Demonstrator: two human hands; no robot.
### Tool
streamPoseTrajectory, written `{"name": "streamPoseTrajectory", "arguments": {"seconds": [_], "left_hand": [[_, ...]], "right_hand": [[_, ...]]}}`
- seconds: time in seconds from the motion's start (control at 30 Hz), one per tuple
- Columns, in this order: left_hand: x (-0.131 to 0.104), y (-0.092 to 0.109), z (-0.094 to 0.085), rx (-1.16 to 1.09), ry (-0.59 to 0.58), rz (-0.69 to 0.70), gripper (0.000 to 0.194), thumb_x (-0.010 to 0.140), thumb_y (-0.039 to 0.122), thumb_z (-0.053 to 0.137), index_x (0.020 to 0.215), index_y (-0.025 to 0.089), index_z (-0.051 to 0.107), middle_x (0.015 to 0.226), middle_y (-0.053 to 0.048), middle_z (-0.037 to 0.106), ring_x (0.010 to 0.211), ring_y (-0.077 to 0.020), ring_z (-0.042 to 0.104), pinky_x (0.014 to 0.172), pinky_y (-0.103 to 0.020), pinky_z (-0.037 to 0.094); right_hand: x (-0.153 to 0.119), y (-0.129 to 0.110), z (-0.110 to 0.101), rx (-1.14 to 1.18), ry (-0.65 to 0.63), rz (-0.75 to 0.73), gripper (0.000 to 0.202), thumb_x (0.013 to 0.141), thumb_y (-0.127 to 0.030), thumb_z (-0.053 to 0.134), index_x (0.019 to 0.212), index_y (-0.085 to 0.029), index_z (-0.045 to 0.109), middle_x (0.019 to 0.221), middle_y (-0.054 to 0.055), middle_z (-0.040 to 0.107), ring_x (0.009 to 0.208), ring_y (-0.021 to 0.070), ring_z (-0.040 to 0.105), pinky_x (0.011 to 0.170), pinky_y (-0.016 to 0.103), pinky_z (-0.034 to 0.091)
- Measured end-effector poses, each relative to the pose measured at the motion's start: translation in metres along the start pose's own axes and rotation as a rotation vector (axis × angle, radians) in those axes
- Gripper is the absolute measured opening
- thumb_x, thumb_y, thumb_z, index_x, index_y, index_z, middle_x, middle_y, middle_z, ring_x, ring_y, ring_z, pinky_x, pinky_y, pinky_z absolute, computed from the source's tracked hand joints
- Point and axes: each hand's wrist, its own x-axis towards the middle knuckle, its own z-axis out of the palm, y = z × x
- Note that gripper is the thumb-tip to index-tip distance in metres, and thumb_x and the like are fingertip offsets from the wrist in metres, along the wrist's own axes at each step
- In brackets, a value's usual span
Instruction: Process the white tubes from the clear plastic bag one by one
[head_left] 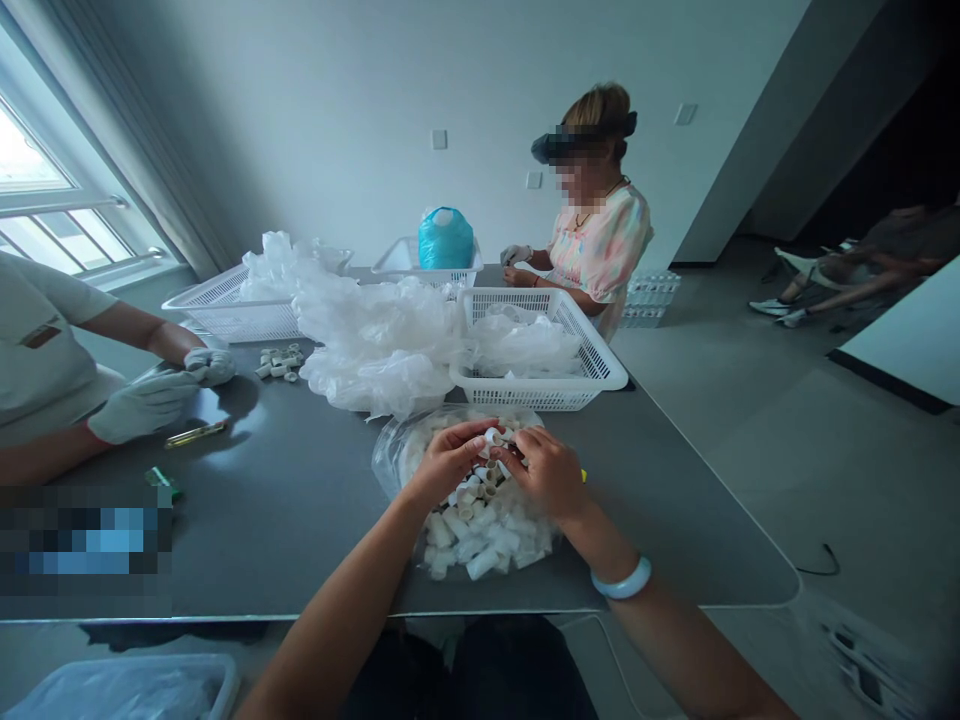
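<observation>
Above a clear plastic bag [390, 455] full of white plastic pipe fittings [457, 530], both my hands meet at one spot. My left hand [448, 462] is closed on a white pipe fitting [493, 437], its ring-shaped end facing up. From the other side, my right hand [546, 470] pinches at the same fitting or one right beside it; its fingertips partly hide what they hold. Loose fittings lie in the bag's opening below my fingers. A pale bangle circles my right wrist.
White plastic baskets [540, 392] and a heap of crumpled clear bags [375, 340] stand beyond my hands. At left, a co-worker's gloved hands [150, 400] work near a small pile of fittings [280, 362]. Another person [600, 230] works at the far side, near a blue bag [445, 240].
</observation>
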Motion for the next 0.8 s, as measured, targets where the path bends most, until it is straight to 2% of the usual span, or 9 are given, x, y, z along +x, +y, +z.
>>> {"name": "streamPoseTrajectory", "arguments": {"seconds": [0.1, 0.17, 0.3, 0.37, 0.47, 0.57, 0.7, 0.8], "left_hand": [[-0.0008, -0.0003, 0.0013, -0.047, -0.022, -0.019, 0.036, 0.064, 0.029, 0.077, 0.096, 0.015, 0.070, 0.101, -0.010, 0.068, 0.082, -0.0163, 0.063, 0.073, -0.025, 0.046], [-0.0009, -0.0008, 0.0025, -0.063, -0.020, -0.008, 0.035, 0.063, 0.026, 0.078, 0.095, 0.016, 0.070, 0.097, -0.008, 0.069, 0.080, -0.0156, 0.063, 0.072, -0.025, 0.047], [-0.0003, -0.0010, 0.0049, -0.010, 0.011, 0.118, 0.035, 0.061, 0.021, 0.078, 0.095, 0.017, 0.068, 0.095, -0.005, 0.068, 0.074, -0.0114, 0.061, 0.069, -0.023, 0.046], [-0.0001, -0.0009, 0.0051, 0.023, 0.021, 0.136, 0.038, 0.061, 0.022, 0.079, 0.097, 0.017, 0.068, 0.094, -0.005, 0.068, 0.075, -0.0119, 0.060, 0.071, -0.023, 0.047], [-0.0003, -0.0020, 0.0038, 0.051, 0.039, 0.132, 0.036, 0.061, 0.026, 0.078, 0.095, 0.016, 0.069, 0.075, -0.001, 0.065, 0.068, -0.0108, 0.059, 0.068, -0.024, 0.048], [-0.0010, -0.0036, 0.0022, 0.079, 0.057, 0.165, 0.033, 0.063, 0.027, 0.077, 0.094, 0.016, 0.068, 0.059, 0.005, 0.055, 0.058, -0.0073, 0.056, 0.062, -0.021, 0.049], [-0.0018, -0.0040, 0.0016, 0.173, 0.041, 0.152, 0.042, 0.067, 0.030, 0.074, 0.105, 0.016, 0.063, 0.061, 0.003, 0.060, 0.053, -0.0117, 0.061, 0.051, -0.023, 0.050], [-0.0023, -0.0025, 0.0029, 0.146, 0.041, 0.163, 0.042, 0.066, 0.031, 0.075, 0.103, 0.016, 0.064, 0.071, -0.002, 0.068, 0.059, -0.0133, 0.063, 0.055, -0.024, 0.051]], "right_hand": [[-0.0004, 0.0004, 0.0002, 0.000, 0.001, -0.006, 0.046, 0.093, -0.051, 0.030, 0.070, -0.019, 0.054, 0.064, 0.003, 0.059, 0.065, 0.0155, 0.056, 0.060, 0.026, 0.034], [-0.0010, -0.0001, 0.0003, -0.003, -0.003, -0.007, 0.046, 0.094, -0.048, 0.029, 0.069, -0.019, 0.053, 0.063, 0.002, 0.058, 0.063, 0.0149, 0.056, 0.059, 0.026, 0.033], [-0.0015, -0.0029, 0.0008, -0.023, 0.001, 0.010, 0.045, 0.095, -0.045, 0.030, 0.063, -0.020, 0.050, 0.060, 0.001, 0.056, 0.059, 0.0140, 0.054, 0.056, 0.026, 0.031], [-0.0011, -0.0040, 0.0005, -0.017, 0.019, 0.016, 0.045, 0.095, -0.046, 0.030, 0.064, -0.020, 0.050, 0.060, 0.001, 0.056, 0.060, 0.0140, 0.054, 0.057, 0.025, 0.032], [0.0000, -0.0042, -0.0011, -0.004, 0.042, 0.019, 0.045, 0.094, -0.048, 0.029, 0.067, -0.019, 0.051, 0.062, 0.002, 0.057, 0.063, 0.0144, 0.054, 0.059, 0.025, 0.034], [0.0004, -0.0036, -0.0024, -0.005, 0.051, 0.015, 0.044, 0.095, -0.047, 0.030, 0.066, -0.020, 0.050, 0.061, 0.002, 0.056, 0.062, 0.0146, 0.053, 0.059, 0.025, 0.034], [-0.0002, -0.0036, -0.0021, -0.008, 0.036, 0.003, 0.044, 0.096, -0.041, 0.029, 0.062, -0.020, 0.048, 0.058, 0.002, 0.055, 0.060, 0.0141, 0.052, 0.058, 0.025, 0.032], [0.0000, -0.0035, -0.0018, 0.001, 0.032, 0.003, 0.044, 0.096, -0.040, 0.029, 0.062, -0.020, 0.048, 0.059, 0.002, 0.056, 0.060, 0.0142, 0.052, 0.058, 0.025, 0.033]]}}
